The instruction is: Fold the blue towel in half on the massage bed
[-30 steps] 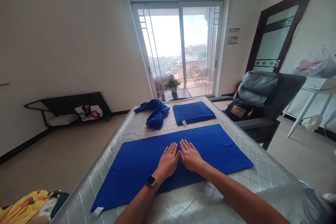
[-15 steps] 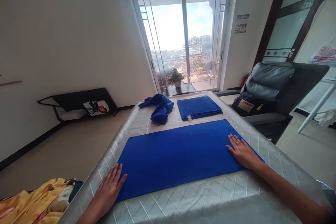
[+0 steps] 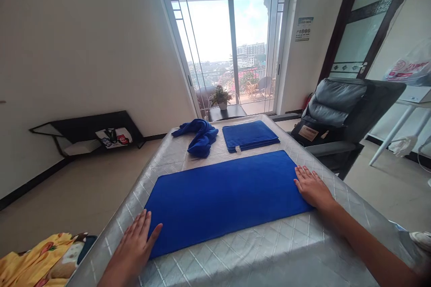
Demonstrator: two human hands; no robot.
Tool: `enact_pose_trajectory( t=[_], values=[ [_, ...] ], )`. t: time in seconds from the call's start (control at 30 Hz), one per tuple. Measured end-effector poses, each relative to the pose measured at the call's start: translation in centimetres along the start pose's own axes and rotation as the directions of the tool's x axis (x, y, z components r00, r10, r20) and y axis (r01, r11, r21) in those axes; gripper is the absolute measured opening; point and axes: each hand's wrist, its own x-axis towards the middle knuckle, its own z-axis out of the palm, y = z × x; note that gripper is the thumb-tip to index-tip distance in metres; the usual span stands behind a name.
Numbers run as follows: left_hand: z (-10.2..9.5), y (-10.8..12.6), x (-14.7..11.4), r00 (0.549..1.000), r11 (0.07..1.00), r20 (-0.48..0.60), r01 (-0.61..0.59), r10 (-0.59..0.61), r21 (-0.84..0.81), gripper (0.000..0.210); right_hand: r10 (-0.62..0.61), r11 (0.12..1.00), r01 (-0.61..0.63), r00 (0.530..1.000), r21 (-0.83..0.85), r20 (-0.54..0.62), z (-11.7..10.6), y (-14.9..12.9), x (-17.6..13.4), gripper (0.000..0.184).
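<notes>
Lying flat across the silver surface (image 3: 208,255), the cloth (image 3: 225,202) sat at six o'clock in view, with the stack (image 3: 251,134) off its one o'clock and the bundle (image 3: 202,140) off its eleven. The left hand (image 3: 131,240) and right hand (image 3: 311,187) had parted from the cloth's middle to its ends, so the smoothing seemed to have reached its edges. They rested at its eight and three, palms down, opened nearly flat, touching the cloth but gripping nothing.

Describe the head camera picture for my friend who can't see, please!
The left hand and right hand lie at opposite ends of a flat blue cloth on a silver cover. Behind it are a crumpled cloth and a folded blue pile.
</notes>
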Motion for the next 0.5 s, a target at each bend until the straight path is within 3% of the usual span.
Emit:
enact_pose_trajectory(
  t=[0.07,0.13,0.2,0.27,0.37,0.43,0.5],
  values=[
    [-1.4,5.2,2.1,0.998,0.998,-0.019,-0.055,0.055,-0.040,0.069,-0.108,0.993,0.110,0.993,0.051,-0.039,-1.2,-4.8,-1.3,0.062],
    [-2.8,11.2,4.0,0.973,0.965,0.002,-0.229,0.231,-0.127,0.069,-0.285,0.948,0.286,0.958,0.142,-0.026,-2.1,-10.4,-2.8,0.061],
    [-3.9,16.8,5.4,0.914,0.895,-0.043,-0.404,0.403,-0.190,0.067,-0.421,0.880,0.411,0.907,0.240,-0.008,-2.5,-15.3,-4.1,0.061],
    [-4.3,20.9,6.1,0.858,0.829,-0.092,-0.513,0.506,-0.221,0.066,-0.502,0.826,0.470,0.864,0.311,0.027,-2.3,-18.7,-5.0,0.062],
    [-3.7,23.1,6.1,0.819,0.786,-0.085,-0.569,0.567,-0.240,0.067,-0.538,0.801,0.475,0.838,0.365,0.089,-1.6,-20.0,-5.6,0.063],
    [-2.9,22.2,5.8,0.833,0.805,-0.043,-0.544,0.551,-0.236,0.067,-0.522,0.813,0.449,0.844,0.370,0.123,-1.4,-19.0,-5.7,0.066],
    [-2.0,19.5,5.2,0.876,0.855,0.000,-0.471,0.483,-0.216,0.067,-0.482,0.842,0.409,0.863,0.351,0.150,-1.3,-16.7,-5.7,0.071]
  ],
)
